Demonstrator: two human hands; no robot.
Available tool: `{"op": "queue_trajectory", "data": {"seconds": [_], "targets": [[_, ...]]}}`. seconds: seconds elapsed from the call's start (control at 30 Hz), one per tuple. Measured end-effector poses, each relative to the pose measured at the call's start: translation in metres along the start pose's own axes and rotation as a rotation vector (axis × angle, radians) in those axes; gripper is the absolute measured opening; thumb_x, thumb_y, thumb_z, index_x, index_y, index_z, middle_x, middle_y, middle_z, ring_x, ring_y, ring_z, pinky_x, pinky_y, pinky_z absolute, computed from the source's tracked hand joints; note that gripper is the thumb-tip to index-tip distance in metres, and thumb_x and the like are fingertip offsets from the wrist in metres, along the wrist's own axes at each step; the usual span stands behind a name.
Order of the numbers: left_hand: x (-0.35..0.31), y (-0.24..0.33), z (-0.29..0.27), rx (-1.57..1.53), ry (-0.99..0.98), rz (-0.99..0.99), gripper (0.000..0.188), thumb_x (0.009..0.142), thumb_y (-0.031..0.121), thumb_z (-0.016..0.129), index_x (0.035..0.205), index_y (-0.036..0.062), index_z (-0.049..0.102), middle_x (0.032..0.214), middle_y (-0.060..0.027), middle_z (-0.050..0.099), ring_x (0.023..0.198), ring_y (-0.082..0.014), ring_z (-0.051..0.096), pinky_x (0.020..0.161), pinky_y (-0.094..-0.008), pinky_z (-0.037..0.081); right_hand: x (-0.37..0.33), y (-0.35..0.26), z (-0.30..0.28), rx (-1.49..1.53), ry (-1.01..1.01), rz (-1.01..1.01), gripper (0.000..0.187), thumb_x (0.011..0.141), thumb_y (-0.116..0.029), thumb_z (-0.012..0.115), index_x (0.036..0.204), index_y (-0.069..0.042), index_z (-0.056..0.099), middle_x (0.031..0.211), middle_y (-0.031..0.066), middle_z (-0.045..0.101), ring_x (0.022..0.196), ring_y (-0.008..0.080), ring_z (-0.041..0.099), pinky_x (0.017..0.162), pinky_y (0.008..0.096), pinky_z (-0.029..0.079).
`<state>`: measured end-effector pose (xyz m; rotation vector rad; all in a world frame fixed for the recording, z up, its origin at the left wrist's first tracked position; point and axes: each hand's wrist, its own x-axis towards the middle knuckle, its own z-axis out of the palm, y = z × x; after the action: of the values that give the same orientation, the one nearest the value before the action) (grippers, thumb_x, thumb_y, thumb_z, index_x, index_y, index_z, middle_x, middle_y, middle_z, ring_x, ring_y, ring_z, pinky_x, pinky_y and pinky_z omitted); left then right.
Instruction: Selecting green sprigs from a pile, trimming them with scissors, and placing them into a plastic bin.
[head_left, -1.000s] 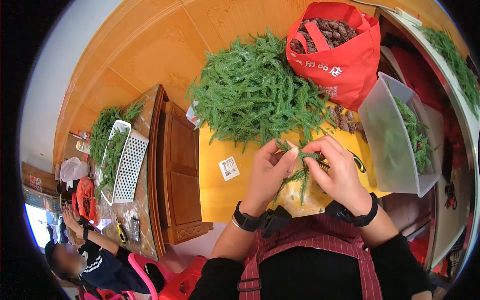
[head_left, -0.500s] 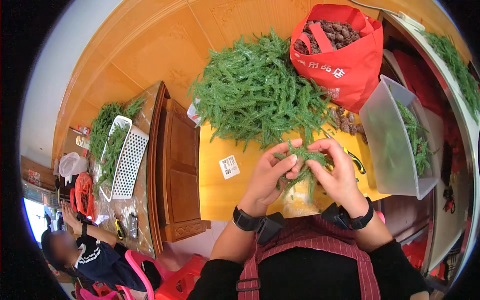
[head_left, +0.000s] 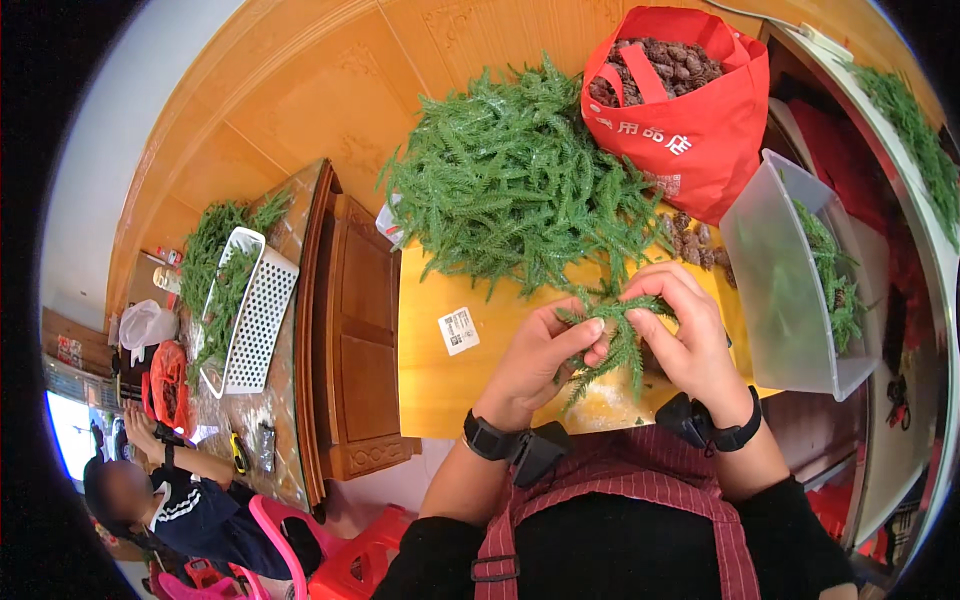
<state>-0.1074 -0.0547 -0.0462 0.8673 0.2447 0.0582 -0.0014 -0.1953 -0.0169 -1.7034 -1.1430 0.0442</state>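
Between my two hands, above the front of the yellow tabletop [head_left: 430, 370], is a green artificial pine sprig [head_left: 622, 352] with several needled branches. My left hand [head_left: 545, 355] pinches its middle between thumb and fingertips. On the other side, my right hand [head_left: 685, 335] grips a branch of it, thumb against curled fingers. The sprig's stem is hidden by my fingers. Just beyond my hands lies a large heap of green pine sprigs [head_left: 520, 180]. Small brown pine cones [head_left: 695, 243] lie on the table past my right hand.
A red bag [head_left: 680, 140] full of pine cones stands at the back right. Beside it, a translucent plastic bin [head_left: 785, 290] holds more greenery. At left, a white perforated basket [head_left: 262, 325] sits on another table, where a co-worker [head_left: 200, 510] sits. A white label [head_left: 459, 331] lies on my table.
My right hand has shifted slightly and now covers the yellow-and-black tool beside it. The sprig's branches are more spread out, and both hands still hold it.
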Motion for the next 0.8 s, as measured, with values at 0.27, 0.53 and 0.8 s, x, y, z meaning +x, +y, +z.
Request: {"op": "queue_trajectory", "data": {"seconds": [0.27, 0.53, 0.8], "targets": [[-0.001, 0.005, -0.002, 0.096, -0.025, -0.045, 0.006, 0.082, 0.006, 0.059, 0.085, 0.0032, 0.055, 0.070, -0.0041, 0.059, 0.059, -0.0084, 0.053, 0.056, -0.0192, 0.043, 0.001, 0.002, -0.005, 0.029, -0.051, 0.077, 0.011, 0.075, -0.004, 0.057, 0.085, -0.001, 0.057, 0.079, 0.0099, 0.058, 0.077, 0.0234, 0.057, 0.071, 0.0303, 0.043], [-0.001, 0.007, -0.005, 0.068, -0.075, -0.096, 0.011, 0.084, 0.007, 0.058, 0.093, 0.0017, 0.055, 0.072, -0.0037, 0.058, 0.061, -0.0081, 0.053, 0.058, -0.0192, 0.044, 0.018, -0.005, -0.016, -0.091, -0.170, -0.083, 0.011, 0.071, 0.000, 0.058, 0.082, -0.002, 0.059, 0.077, 0.0098, 0.060, 0.072, 0.0239, 0.058, 0.064, 0.0306, 0.045], [0.002, 0.000, -0.012, -0.118, -0.082, -0.062, 0.007, 0.086, 0.007, 0.055, 0.092, 0.0046, 0.052, 0.077, -0.0045, 0.058, 0.067, -0.0088, 0.053, 0.061, -0.0190, 0.044, 0.012, -0.002, -0.014, 0.009, -0.126, 0.033, 0.013, 0.071, -0.001, 0.058, 0.084, -0.001, 0.059, 0.078, 0.0095, 0.060, 0.074, 0.0225, 0.058, 0.065, 0.0300, 0.045]]}}
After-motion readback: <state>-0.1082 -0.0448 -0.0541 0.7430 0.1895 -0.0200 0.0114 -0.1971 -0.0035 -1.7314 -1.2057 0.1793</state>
